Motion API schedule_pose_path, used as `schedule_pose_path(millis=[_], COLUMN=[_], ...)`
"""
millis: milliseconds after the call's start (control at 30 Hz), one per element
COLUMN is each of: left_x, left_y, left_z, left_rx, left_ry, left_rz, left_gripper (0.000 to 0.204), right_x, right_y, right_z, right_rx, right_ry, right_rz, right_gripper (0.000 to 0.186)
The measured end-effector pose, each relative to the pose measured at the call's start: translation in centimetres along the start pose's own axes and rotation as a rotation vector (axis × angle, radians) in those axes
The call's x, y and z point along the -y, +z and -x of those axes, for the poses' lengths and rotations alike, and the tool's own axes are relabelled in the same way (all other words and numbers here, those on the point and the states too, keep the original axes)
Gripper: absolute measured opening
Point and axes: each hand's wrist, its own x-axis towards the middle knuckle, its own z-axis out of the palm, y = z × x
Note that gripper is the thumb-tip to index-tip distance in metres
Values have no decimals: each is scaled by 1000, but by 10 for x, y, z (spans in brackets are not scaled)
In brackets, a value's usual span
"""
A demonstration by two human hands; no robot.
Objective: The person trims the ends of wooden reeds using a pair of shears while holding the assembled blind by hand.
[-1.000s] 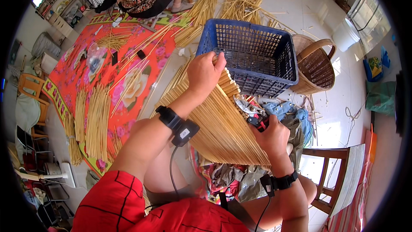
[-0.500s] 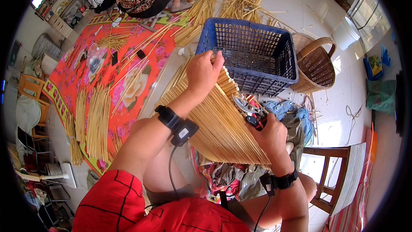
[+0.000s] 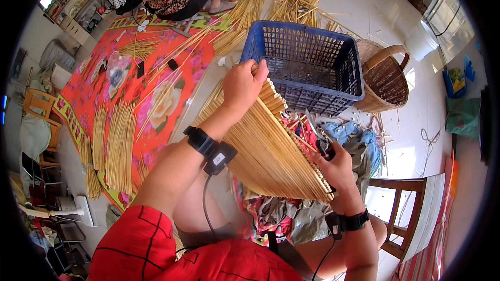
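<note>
A panel of yellow reed stalks (image 3: pixel 260 151), laid side by side and joined, slants across my lap. My left hand (image 3: pixel 244 84) is closed over its upper end, where several thicker cut ends show. In my right hand (image 3: pixel 336 167) is a pair of pruning shears (image 3: pixel 324 147) with dark handles. Their metal blade points up and away, a little to the right of the panel's right edge. My right thumb lies close to that edge; whether it touches is unclear. My fingers hide part of the shears' handles.
Beyond the panel stands a blue plastic crate (image 3: pixel 307 105), with a wicker basket (image 3: pixel 383 86) to its right. Crumpled cloths (image 3: pixel 281 216) lie below. Reed bundles (image 3: pixel 121 145) rest on a red floral mat (image 3: pixel 156 99) at left. A wooden stool (image 3: pixel 401 218) is at right. Two people sit far off.
My right hand has shifted right with the shears, whose blade has come away from the panel's edge and points more upward. My left hand has moved slightly left, still gripping the panel.
</note>
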Motion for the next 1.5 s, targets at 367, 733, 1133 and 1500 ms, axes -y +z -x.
schedule_pose_path(millis=[367,733,1133,1500], left_x=[2,-20,-37,-28], left_y=[7,-18,-7,-4], left_z=[-4,-6,-5,-7], left_rx=[40,332,563,638], left_ry=[-40,238,87,45], left_rz=[7,231,468,609], left_gripper=[46,23,31,35], right_x=[13,38,54,45], right_y=[-34,-31,24,21], right_z=[13,-13,-51,-55], right_rx=[528,-92,-309,-180], right_ry=[277,-61,-180,-244], right_rz=[-1681,81,196,177], right_gripper=[87,57,70,115])
